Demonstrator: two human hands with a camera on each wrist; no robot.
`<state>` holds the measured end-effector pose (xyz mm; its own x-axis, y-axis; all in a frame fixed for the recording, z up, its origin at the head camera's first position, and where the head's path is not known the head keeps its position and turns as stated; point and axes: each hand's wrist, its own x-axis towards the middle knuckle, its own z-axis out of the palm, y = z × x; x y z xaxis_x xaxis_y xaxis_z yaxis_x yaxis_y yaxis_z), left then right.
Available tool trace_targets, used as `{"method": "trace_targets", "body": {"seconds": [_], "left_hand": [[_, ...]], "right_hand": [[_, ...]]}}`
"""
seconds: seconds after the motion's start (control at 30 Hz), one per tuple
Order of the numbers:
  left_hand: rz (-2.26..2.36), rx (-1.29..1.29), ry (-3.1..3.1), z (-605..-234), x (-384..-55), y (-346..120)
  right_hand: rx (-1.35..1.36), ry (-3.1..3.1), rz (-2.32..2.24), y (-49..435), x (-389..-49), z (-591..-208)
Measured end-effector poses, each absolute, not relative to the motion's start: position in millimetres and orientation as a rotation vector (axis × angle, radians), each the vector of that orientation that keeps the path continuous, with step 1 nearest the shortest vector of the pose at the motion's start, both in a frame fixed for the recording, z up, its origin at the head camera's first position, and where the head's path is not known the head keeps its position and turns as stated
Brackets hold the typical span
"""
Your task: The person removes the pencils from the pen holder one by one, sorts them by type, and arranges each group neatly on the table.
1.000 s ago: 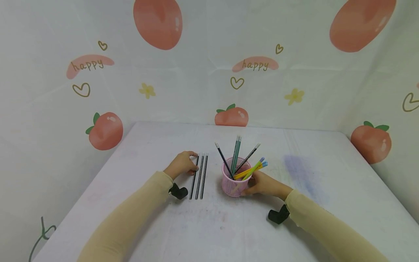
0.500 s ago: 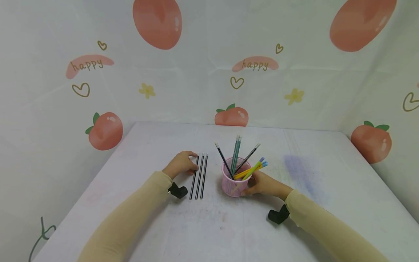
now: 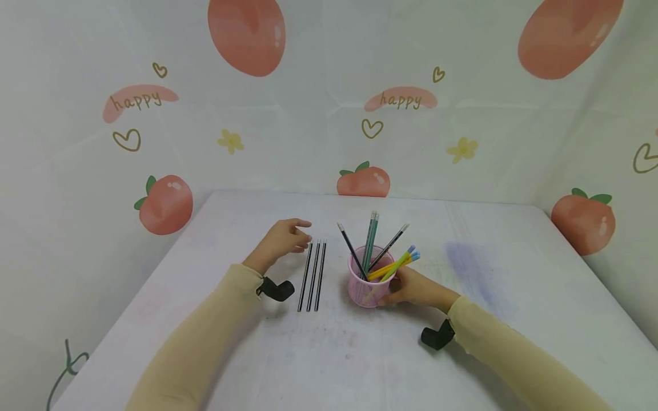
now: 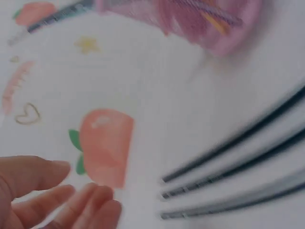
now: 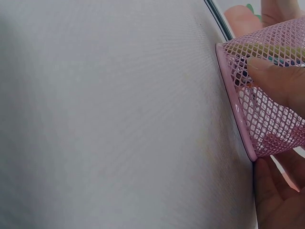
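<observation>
at the left, the person's left hand (image 3: 280, 240) hovers beside the far ends of three dark pencils (image 3: 313, 277), fingers loosely bent and holding nothing; the left wrist view shows it apart from them. the pencils lie flat on the table (image 3: 329, 354), side by side with small gaps. they look light, stiff and smooth, so likely prone to slip, and a pinch near mid-shaft would probably balance best (whether they are sharpened is hard to make out). to their right a pink mesh holder (image 3: 366, 292) stands upright, a mixed bunch of pencils (image 3: 370, 240) leaning inside. it seems light and fairly rigid, the mesh giving some purchase, its side wall likely the steadiest hold. furthest right, the person's right hand (image 3: 416, 290) grips that wall, thumb and fingers round it
</observation>
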<state>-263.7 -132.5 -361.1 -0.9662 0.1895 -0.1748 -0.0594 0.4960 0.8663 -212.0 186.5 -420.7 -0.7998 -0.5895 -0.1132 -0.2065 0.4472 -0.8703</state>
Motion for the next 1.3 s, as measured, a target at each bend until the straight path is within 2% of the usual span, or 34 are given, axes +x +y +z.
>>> {"method": "trace_targets", "body": {"seconds": [0.3, 0.6, 1.1, 1.3], "left_hand": [[1.893, 0.345, 2.385, -356, -247, -114], [2.072, 0.41, 2.206, -363, -231, -85], [1.931, 0.655, 2.389, -381, -219, -65], [1.925, 0.65, 2.435, -387, -218, -62]], "right_hand": [[-0.673, 2.298, -1.31, 187, -212, -418], [-0.689, 2.298, -1.311, 187, -212, -419], [-0.697, 2.289, -1.323, 187, -213, -421], [-0.71, 2.273, -1.341, 186, -212, -419]]}}
